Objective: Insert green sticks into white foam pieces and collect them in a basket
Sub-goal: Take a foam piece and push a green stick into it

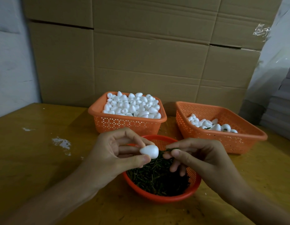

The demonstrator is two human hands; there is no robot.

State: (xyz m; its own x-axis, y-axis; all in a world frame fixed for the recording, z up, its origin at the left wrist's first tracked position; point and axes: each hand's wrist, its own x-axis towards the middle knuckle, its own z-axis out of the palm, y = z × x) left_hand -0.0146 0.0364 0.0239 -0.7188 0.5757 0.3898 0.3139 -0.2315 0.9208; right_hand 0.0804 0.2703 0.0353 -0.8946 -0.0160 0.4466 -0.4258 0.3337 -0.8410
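Left fingers pinch a white foam piece, blunt end facing right fingers pinching a green stick just beside it, lined up for insertion over the stick basket below.

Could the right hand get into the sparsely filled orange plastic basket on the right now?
Probably yes: the sparsely filled orange plastic basket sits open-topped just beyond the right hand, nothing between them. That hand pinches a thin green stick, so it is occupied.
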